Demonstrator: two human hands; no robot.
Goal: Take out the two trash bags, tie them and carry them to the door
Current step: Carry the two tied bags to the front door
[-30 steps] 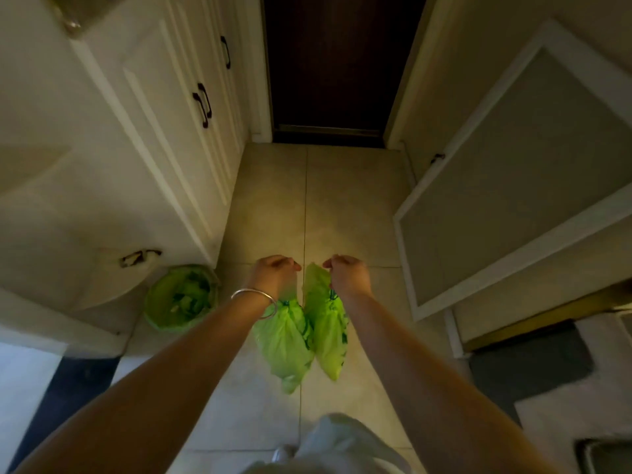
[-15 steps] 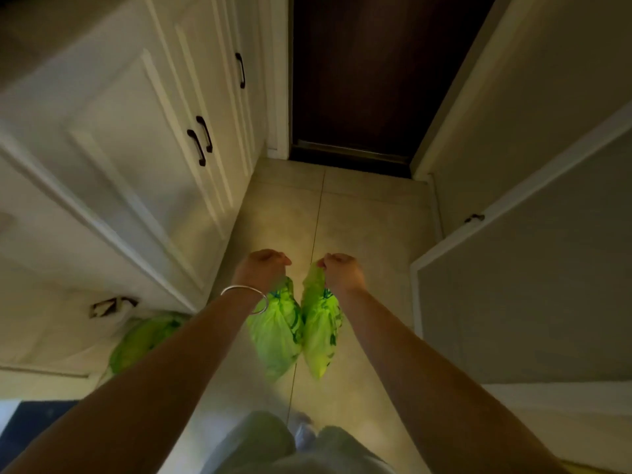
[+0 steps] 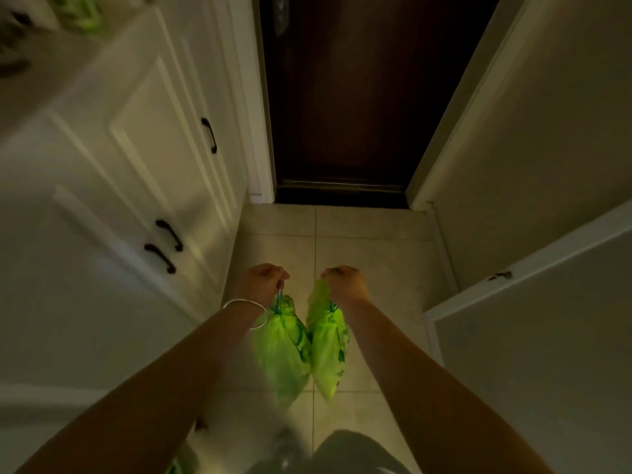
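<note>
The left hand point(image 3: 262, 283) is curled into a fist, its fingers pinching the thin blue drawstring of the left trash bag point(image 3: 284, 350), a bright green sack of thin, crinkled, semi-translucent plastic that hangs in a long teardrop tapering to a point. A smooth silver bangle point(image 3: 247, 313) circles the left wrist. The right hand point(image 3: 346, 284) is likewise fisted, fingers closed on the gathered neck of the right trash bag point(image 3: 326, 347), of the same glossy green film with darker green print, also teardrop-shaped. The two bags hang side by side, touching along their inner edges, above the pale, matte, square-tiled floor point(image 3: 372, 254). Ahead, at the end of the narrow passage, stands the dark brown door point(image 3: 345, 107), its surface smooth and unlit. To the left run white panelled cabinets point(image 3: 136, 165) with curved black bar handles point(image 3: 164, 246); to the right, a plain pale wall point(image 3: 533, 131).
</note>
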